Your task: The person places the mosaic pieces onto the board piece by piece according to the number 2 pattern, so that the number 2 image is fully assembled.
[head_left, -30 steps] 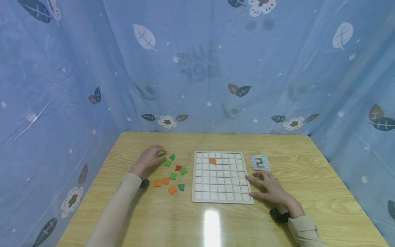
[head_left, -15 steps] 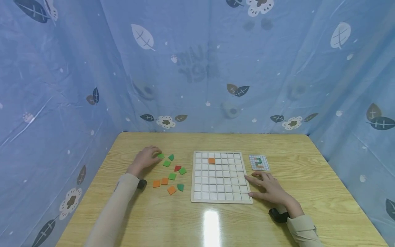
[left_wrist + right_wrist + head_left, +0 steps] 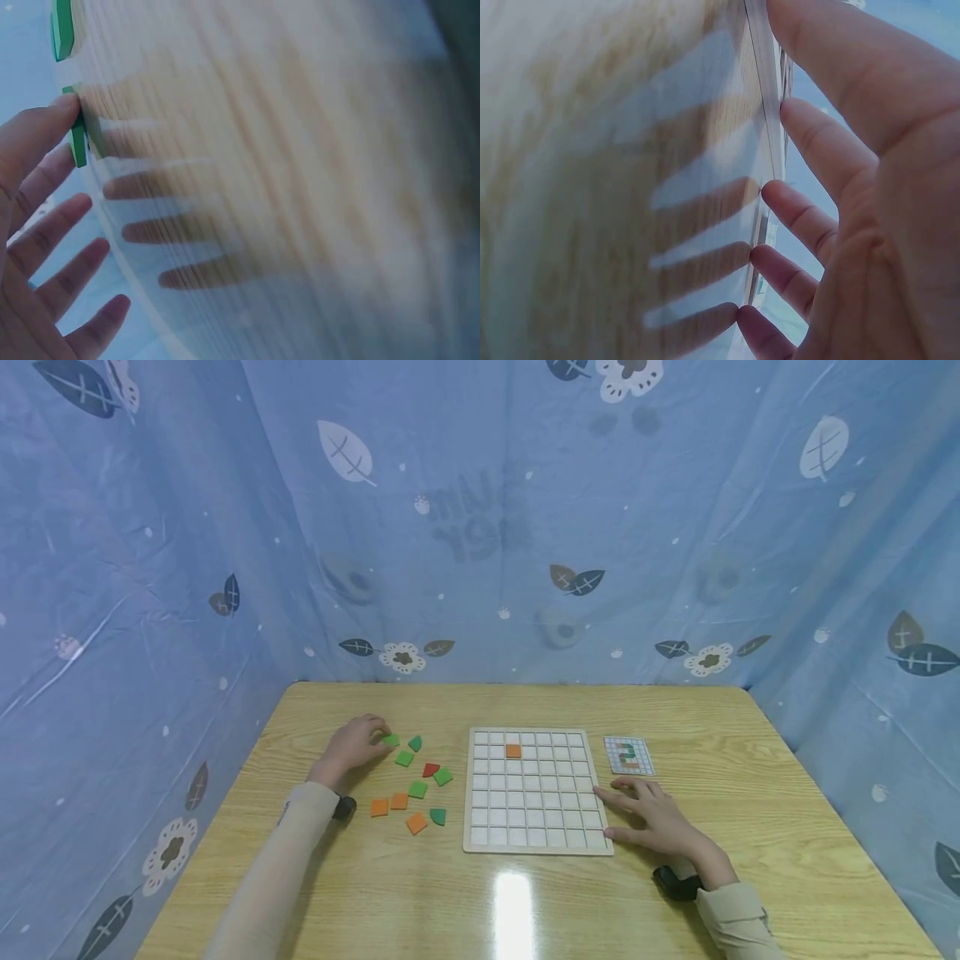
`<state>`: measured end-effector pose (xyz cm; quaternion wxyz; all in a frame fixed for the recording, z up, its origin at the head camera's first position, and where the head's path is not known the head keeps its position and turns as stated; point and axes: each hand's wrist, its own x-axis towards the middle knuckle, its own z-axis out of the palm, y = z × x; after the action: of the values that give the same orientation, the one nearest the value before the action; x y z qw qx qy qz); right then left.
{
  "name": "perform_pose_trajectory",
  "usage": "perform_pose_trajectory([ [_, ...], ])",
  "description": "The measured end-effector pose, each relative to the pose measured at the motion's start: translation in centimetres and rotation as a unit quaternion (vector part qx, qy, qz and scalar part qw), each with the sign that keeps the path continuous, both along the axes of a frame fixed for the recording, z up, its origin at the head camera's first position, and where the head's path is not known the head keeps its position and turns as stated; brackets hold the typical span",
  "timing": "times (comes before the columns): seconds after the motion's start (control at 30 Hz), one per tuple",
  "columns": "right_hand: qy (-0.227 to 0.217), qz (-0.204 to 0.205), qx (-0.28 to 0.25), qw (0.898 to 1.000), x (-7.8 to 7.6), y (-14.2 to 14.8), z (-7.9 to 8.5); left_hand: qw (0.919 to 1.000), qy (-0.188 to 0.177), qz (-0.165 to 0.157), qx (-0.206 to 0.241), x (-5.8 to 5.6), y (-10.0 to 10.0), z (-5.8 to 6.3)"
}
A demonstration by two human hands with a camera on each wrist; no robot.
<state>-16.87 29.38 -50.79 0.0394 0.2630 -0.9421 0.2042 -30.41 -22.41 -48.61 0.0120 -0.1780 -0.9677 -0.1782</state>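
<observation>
At the left of the table in the head view, my left hand (image 3: 348, 752) pinches a green square tile (image 3: 392, 740) between thumb and index finger. In the left wrist view this tile (image 3: 78, 142) stands tilted at the tabletop, the other fingers spread apart. My right hand (image 3: 654, 818) rests at the right edge of a white grid board (image 3: 536, 799), thumb and fingertips touching its rim. One orange square tile (image 3: 513, 751) lies in a cell in the board's second row from the top.
Left of the board lie loose tiles: green squares (image 3: 417, 790), orange squares (image 3: 400, 801), dark green quarter-rounds (image 3: 438, 816) and a red quarter-round (image 3: 431, 770). A small pattern card (image 3: 628, 756) lies right of the board. A blue curtain (image 3: 480, 527) surrounds the table.
My left hand has drawn slightly back to the left, and the green tile at its fingertips shows more. The right hand stays at the board's edge.
</observation>
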Motion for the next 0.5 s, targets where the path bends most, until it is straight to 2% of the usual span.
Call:
perform_pose_trajectory([
  [0.2, 0.005, 0.003, -0.003, 1.0, 0.2, -0.1, 0.2, 0.9999, 0.007, -0.006, 0.004, 0.0, 0.3, 0.1],
  [0.5, 0.016, 0.006, 0.003, 1.0, 0.3, -0.2, 0.2, 0.9997, -0.003, -0.015, 0.018, 0.0, 1.1, 0.4],
])
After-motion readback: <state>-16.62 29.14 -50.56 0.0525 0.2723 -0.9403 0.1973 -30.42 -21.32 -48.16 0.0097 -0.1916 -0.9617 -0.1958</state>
